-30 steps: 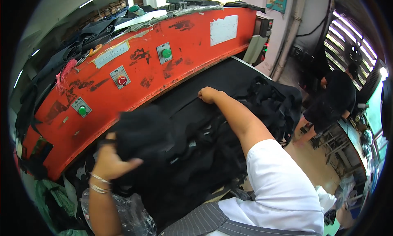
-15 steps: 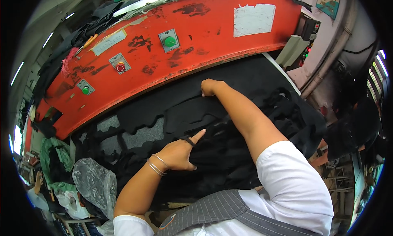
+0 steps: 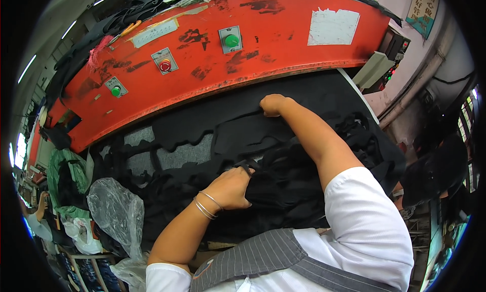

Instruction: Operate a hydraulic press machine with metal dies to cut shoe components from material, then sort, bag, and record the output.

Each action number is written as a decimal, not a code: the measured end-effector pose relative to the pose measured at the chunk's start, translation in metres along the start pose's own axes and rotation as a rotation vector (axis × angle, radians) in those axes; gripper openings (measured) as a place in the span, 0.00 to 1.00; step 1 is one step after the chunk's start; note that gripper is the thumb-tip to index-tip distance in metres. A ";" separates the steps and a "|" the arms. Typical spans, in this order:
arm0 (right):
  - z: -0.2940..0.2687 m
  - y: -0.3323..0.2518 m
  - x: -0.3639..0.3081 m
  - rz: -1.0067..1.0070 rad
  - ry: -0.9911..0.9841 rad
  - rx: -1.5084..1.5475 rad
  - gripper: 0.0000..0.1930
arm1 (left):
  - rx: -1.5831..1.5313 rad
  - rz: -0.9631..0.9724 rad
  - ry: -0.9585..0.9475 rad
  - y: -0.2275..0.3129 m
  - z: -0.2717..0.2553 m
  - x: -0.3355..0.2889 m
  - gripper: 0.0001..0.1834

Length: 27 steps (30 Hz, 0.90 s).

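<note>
A large black fabric sheet [image 3: 202, 117] with cut outlines lies on the bed of a red machine. My right hand [image 3: 273, 105] reaches to its far part, fingers closed at a cut line and pinching the sheet's edge; the fingertips are partly hidden. Closer to me, my left hand [image 3: 230, 187], with silver bangles at the wrist, is closed on a black fabric strip [image 3: 247, 165] at the edge of the crumpled scraps. These loose black scraps [image 3: 288, 185] are heaped between my arms and body. Grey speckled surface [image 3: 186, 154] shows through gaps left of my hands.
Beyond the sheet stands the red machine beam [image 3: 202, 54], with green buttons [image 3: 232, 41] and a red stop button [image 3: 165, 65]. A clear plastic bag [image 3: 115, 206] hangs at the left, next to a green sack [image 3: 68, 175]. At the right is a control box [image 3: 379, 71].
My left hand's forefinger, stretched out before, has curled in, and the hand closes on black fabric. My right hand stays at the cut line. The whole view has shifted slightly.
</note>
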State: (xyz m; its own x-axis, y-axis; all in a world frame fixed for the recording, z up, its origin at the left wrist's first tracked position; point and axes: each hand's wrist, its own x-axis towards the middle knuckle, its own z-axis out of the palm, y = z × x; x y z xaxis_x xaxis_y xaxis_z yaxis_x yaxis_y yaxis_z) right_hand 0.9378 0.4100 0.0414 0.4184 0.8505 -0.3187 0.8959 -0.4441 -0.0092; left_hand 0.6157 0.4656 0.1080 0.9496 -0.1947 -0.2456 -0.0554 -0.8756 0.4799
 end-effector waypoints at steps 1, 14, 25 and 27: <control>0.001 0.004 -0.002 -0.034 0.000 0.024 0.16 | 0.004 0.025 0.035 0.002 0.000 -0.002 0.43; -0.001 -0.039 -0.095 -0.084 0.261 0.624 0.32 | 0.054 0.204 0.312 0.000 0.001 -0.012 0.33; -0.003 -0.053 -0.168 -0.543 0.005 0.836 0.22 | 0.198 0.272 0.186 0.006 0.002 -0.007 0.28; -0.008 -0.003 -0.147 -0.290 0.115 0.767 0.25 | 0.214 0.301 0.223 0.011 0.004 -0.010 0.29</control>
State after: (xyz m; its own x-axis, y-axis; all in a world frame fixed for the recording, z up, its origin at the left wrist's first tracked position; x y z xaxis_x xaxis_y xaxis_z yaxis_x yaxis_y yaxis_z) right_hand 0.8745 0.2886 0.0960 0.2365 0.9659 -0.1057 0.6370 -0.2363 -0.7337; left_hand 0.6046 0.4563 0.1118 0.9234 -0.3757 0.0783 -0.3807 -0.8709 0.3109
